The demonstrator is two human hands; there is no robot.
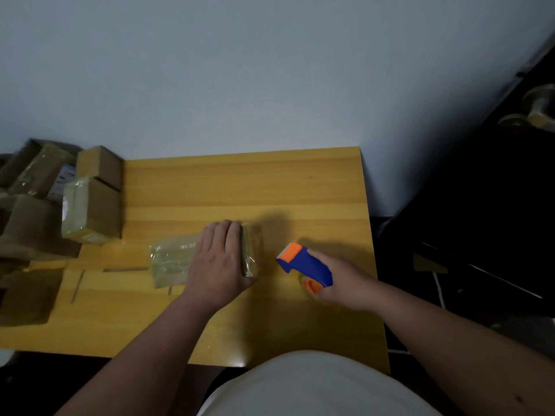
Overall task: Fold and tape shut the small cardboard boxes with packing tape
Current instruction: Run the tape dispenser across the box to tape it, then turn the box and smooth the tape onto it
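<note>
A small flat cardboard box [172, 259], shiny with clear tape, lies on the yellow wooden table [240, 181] near its middle. My left hand [220, 259] lies palm down on the box's right half, its fingers wrapped over the far edge and its thumb at the near right corner. To the right, my right hand [339, 280] grips a blue and orange tape dispenser [306, 267] just above the table, its orange head pointing at the box with a small gap between them.
Several taped and plain cardboard boxes [90, 202] are stacked at the table's left end, with flat brown cardboard [27, 292] in front of them. A wall runs behind the table. The table's right edge drops to a dark floor.
</note>
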